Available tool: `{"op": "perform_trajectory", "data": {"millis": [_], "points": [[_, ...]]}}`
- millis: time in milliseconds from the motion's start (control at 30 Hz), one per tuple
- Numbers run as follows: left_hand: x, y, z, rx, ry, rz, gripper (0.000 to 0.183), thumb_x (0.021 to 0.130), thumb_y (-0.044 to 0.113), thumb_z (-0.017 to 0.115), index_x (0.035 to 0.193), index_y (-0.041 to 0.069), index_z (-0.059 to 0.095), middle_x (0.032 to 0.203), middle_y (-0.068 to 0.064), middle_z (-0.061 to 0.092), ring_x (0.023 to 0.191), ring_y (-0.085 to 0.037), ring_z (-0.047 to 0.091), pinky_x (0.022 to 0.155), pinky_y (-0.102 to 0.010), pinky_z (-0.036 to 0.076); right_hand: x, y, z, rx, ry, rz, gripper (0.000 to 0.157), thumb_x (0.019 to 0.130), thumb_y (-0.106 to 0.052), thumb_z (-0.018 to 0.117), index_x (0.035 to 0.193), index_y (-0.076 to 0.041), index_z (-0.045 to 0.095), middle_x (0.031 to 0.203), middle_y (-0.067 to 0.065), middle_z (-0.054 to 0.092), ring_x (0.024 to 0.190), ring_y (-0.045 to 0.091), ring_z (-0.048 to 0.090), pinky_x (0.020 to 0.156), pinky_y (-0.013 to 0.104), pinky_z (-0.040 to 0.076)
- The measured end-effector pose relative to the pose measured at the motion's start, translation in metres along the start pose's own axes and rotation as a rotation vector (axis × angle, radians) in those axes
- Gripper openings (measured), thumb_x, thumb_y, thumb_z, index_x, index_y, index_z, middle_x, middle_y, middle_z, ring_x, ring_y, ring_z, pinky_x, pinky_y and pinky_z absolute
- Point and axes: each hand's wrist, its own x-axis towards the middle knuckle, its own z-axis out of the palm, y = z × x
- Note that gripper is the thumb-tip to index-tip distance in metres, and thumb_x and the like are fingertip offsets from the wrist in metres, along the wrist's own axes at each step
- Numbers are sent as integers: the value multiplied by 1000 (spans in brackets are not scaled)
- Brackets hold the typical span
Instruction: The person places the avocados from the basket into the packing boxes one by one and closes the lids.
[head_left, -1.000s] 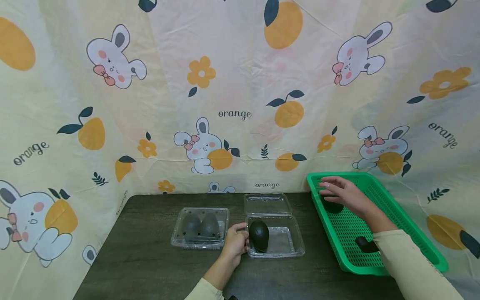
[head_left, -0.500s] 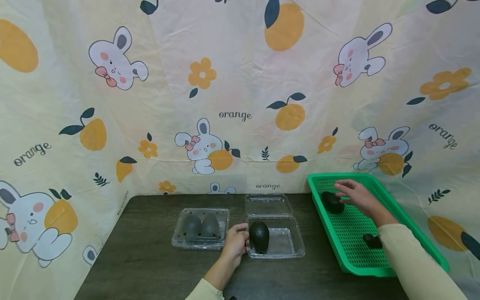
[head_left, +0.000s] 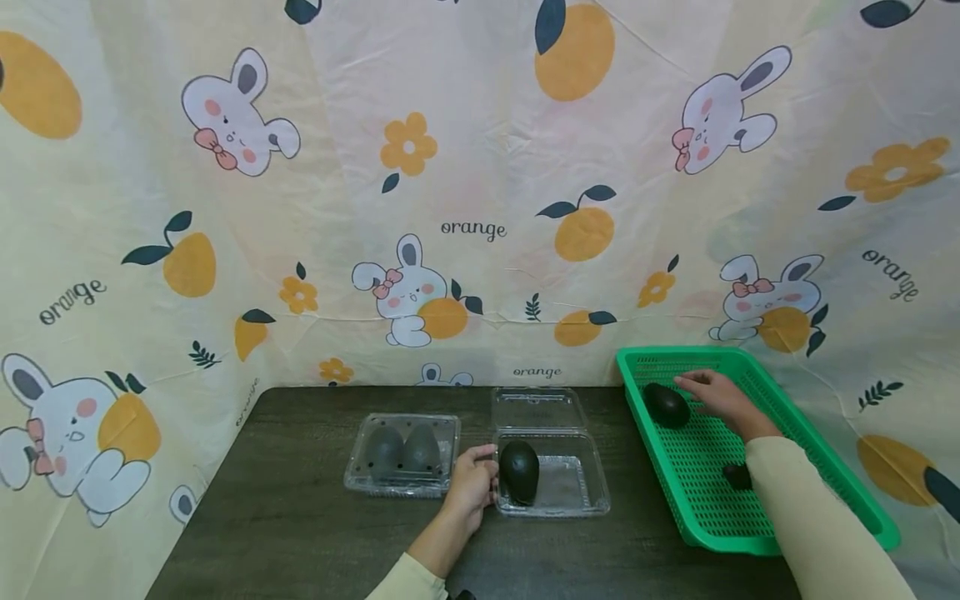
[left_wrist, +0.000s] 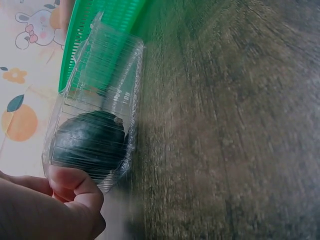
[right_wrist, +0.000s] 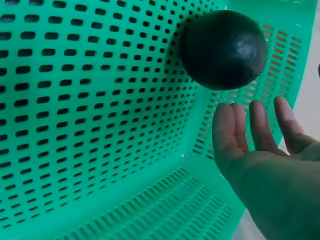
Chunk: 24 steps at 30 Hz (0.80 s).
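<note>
My left hand (head_left: 470, 487) grips the left edge of an opened clear plastic clamshell container (head_left: 570, 504), its lid folded back. One dark avocado (head_left: 519, 472) lies in the container's left side; the left wrist view shows it through the ridged plastic wall. Over the green basket (head_left: 690, 533), my right hand (head_left: 723, 402) hangs with fingers loosely extended and holds nothing. A second dark avocado (right_wrist: 223, 50) lies at the basket's far left end. In the right wrist view the fingertips (right_wrist: 257, 107) are close to this avocado, with a gap between.
Left of the opened container stands a closed clear clamshell (head_left: 360, 479) with two avocados inside. All stand on a dark wood-grain table (head_left: 300, 533). Behind hangs a patterned cloth (head_left: 495, 167). A small black object (head_left: 737, 477) shows beside the right sleeve.
My right hand has shifted right, off the avocado in the basket, uncovering it, and its fingers have drawn closer together. The left hand and the container have stayed in place.
</note>
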Motion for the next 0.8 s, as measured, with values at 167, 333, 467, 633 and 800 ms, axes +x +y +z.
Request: {"op": "perform_trajectory", "data": {"millis": [167, 333, 467, 633, 800], "points": [[1, 2, 1, -2, -5, 8, 44, 95, -6, 49, 139, -9, 47, 84, 1, 51, 66, -10, 45, 51, -18, 40, 8, 4, 0, -24, -24, 41, 85, 109, -50, 42, 155, 16, 17, 158, 42, 16, 143, 61, 25, 114, 66, 38], [2, 3, 1, 0, -5, 22, 43, 96, -6, 49, 138, -11, 48, 85, 1, 51, 66, -10, 45, 51, -18, 40, 17, 12, 5, -48, -33, 58, 90, 107, -53, 45, 155, 18, 16, 157, 45, 15, 143, 61, 25, 111, 66, 41], [2, 2, 1, 2, -2, 14, 44, 96, -6, 49, 139, -10, 48, 85, 1, 51, 66, -10, 45, 51, -18, 41, 22, 16, 11, -57, -29, 70, 94, 106, -54, 49, 155, 19, 15, 157, 46, 14, 142, 61, 28, 111, 66, 42], [4, -2, 0, 3, 3, 2, 45, 95, -6, 49, 140, -11, 47, 85, 1, 51, 66, -11, 45, 51, -19, 41, 26, 16, 19, -78, -21, 71, 95, 103, -49, 57, 154, 20, 16, 154, 47, 18, 140, 62, 31, 108, 67, 43], [4, -4, 0, 11, 3, 8, 45, 95, -7, 48, 140, -13, 46, 86, 0, 51, 67, -11, 44, 52, -18, 41, 28, 15, 25, -96, -12, 79, 93, 102, -43, 62, 152, 22, 17, 150, 48, 23, 137, 61, 35, 106, 66, 46]]}}
